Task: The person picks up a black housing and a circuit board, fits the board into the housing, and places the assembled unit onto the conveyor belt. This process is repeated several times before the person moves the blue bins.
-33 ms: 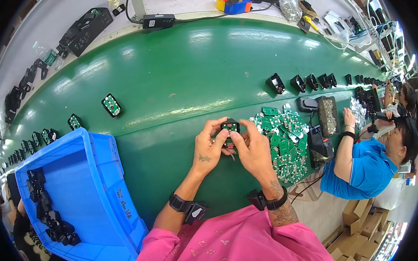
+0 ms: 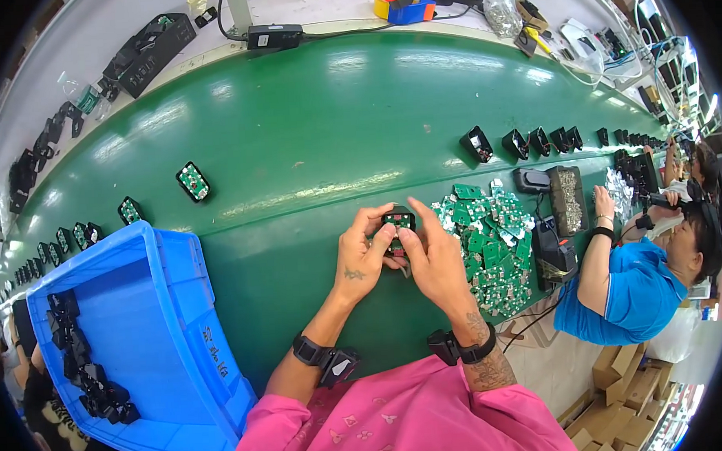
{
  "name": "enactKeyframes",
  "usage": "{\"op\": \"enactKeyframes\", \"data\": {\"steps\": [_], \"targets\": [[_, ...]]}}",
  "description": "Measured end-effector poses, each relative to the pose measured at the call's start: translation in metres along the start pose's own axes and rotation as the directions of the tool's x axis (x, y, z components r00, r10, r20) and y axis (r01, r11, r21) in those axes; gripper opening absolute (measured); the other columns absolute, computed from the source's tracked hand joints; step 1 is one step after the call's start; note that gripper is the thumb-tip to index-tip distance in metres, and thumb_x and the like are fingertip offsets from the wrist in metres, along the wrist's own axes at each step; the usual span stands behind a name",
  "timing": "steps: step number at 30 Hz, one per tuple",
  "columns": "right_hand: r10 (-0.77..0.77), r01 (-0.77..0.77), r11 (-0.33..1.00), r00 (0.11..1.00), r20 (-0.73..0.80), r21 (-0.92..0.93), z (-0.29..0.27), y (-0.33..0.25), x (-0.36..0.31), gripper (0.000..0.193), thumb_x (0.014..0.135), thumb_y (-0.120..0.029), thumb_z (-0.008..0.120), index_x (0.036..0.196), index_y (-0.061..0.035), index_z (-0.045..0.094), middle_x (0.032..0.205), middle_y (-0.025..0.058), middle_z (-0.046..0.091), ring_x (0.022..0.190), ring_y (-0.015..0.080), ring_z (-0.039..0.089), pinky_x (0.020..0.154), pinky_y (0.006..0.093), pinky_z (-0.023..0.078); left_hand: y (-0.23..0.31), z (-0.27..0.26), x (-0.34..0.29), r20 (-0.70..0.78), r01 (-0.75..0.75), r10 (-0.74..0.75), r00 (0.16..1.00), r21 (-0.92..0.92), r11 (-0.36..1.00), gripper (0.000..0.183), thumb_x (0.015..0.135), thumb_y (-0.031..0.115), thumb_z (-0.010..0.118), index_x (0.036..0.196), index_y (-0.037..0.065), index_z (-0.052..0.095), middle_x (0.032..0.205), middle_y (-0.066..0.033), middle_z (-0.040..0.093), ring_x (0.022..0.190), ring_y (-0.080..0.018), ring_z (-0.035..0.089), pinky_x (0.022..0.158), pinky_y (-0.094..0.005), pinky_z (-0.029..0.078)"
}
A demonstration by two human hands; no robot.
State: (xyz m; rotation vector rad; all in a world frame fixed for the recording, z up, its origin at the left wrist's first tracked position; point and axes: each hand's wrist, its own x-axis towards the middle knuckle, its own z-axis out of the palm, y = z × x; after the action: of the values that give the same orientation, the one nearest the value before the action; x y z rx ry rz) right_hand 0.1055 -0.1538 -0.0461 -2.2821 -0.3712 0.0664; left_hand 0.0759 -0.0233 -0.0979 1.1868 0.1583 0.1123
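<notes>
A small black plastic housing with a green circuit board inside (image 2: 398, 223) is held in front of me, over the near part of the green bench. My left hand (image 2: 364, 250) grips it from the left side, thumb on the board and fingers around the edge. My right hand (image 2: 434, 254) presses its thumb on the board's lower part, its index finger raised off the housing's right edge. The hands cover much of the housing. Just right of my right hand spreads a heap of loose green circuit boards (image 2: 493, 247).
A blue crate (image 2: 182, 316) with black parts stands at left. Filled housings (image 2: 193, 181) line the left belt; black housings (image 2: 477, 144) line the far right. A box of screws (image 2: 568, 202) and dark devices (image 2: 555, 252) stand beyond the boards. A co-worker in blue (image 2: 626, 293) works at right.
My right index finger has lifted and straightened away from the housing's edge. Both thumbs stay on the board, and the rest looks the same.
</notes>
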Motion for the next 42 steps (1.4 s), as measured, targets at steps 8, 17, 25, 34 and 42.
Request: {"op": "enactKeyframes", "data": {"steps": [8, 17, 25, 34, 42], "targets": [[-0.120, 0.127, 0.969, 0.992, -0.047, 0.211, 0.015, 0.007, -0.007, 0.036, 0.095, -0.009, 0.054, 0.131, -0.0046, 0.054, 0.104, 0.0206, 0.066, 0.086, 0.0350, 0.066, 0.073, 0.0403, 0.053, -0.004, -0.001, -0.007, -0.012, -0.147, 0.148, 0.989, 0.051, 0.988, 0.026, 0.097, 0.005, 0.055, 0.123, 0.001, 0.056, 0.101, -0.0143, 0.066, 0.076, -0.0154, 0.068, 0.058, -0.0258, 0.059], [-0.273, 0.299, 0.926, 0.952, -0.135, 0.232, 0.019, 0.012, -0.005, 0.038, 0.093, -0.002, 0.055, 0.131, -0.0059, 0.054, 0.105, 0.0186, 0.064, 0.087, 0.0335, 0.065, 0.074, 0.0390, 0.053, -0.003, -0.003, -0.009, 0.010, -0.369, 0.385, 0.923, 0.308, 0.877, 0.026, 0.093, -0.002, 0.057, 0.119, 0.001, 0.056, 0.111, -0.0172, 0.065, 0.085, -0.0185, 0.069, 0.065, -0.0296, 0.061], [-0.537, 0.578, 0.784, 0.815, -0.217, 0.229, 0.016, 0.021, -0.004, 0.046, 0.087, 0.003, 0.061, 0.132, -0.0042, 0.051, 0.102, 0.0170, 0.063, 0.081, 0.0342, 0.062, 0.068, 0.0402, 0.051, 0.006, 0.001, -0.007, 0.210, -0.724, 0.774, 0.597, 0.557, 0.407, 0.055, 0.078, -0.009, 0.068, 0.126, 0.012, 0.049, 0.117, -0.0218, 0.064, 0.085, -0.0323, 0.071, 0.063, -0.0338, 0.059], [-0.574, 0.611, 0.784, 0.780, -0.250, 0.109, 0.017, 0.020, -0.004, 0.041, 0.089, 0.000, 0.060, 0.129, -0.0001, 0.052, 0.103, 0.0175, 0.064, 0.075, 0.0341, 0.059, 0.066, 0.0407, 0.050, -0.002, -0.001, -0.014, 0.169, -0.675, 0.731, 0.661, 0.559, 0.481, 0.033, 0.092, 0.006, 0.063, 0.121, 0.011, 0.047, 0.108, -0.0234, 0.065, 0.084, -0.0337, 0.070, 0.065, -0.0352, 0.057], [-0.389, 0.381, 0.890, 0.921, -0.020, 0.251, 0.013, 0.014, -0.009, 0.072, 0.082, -0.006, 0.073, 0.144, 0.0036, 0.038, 0.091, 0.0125, 0.062, 0.068, 0.0189, 0.057, 0.062, 0.0310, 0.049, 0.010, -0.004, 0.000, -0.252, -0.138, 0.216, 0.944, 0.293, 0.946, 0.017, 0.095, 0.012, 0.054, 0.103, -0.002, 0.059, 0.070, -0.0105, 0.065, 0.064, -0.0100, 0.061, 0.054, -0.0291, 0.050]]}}
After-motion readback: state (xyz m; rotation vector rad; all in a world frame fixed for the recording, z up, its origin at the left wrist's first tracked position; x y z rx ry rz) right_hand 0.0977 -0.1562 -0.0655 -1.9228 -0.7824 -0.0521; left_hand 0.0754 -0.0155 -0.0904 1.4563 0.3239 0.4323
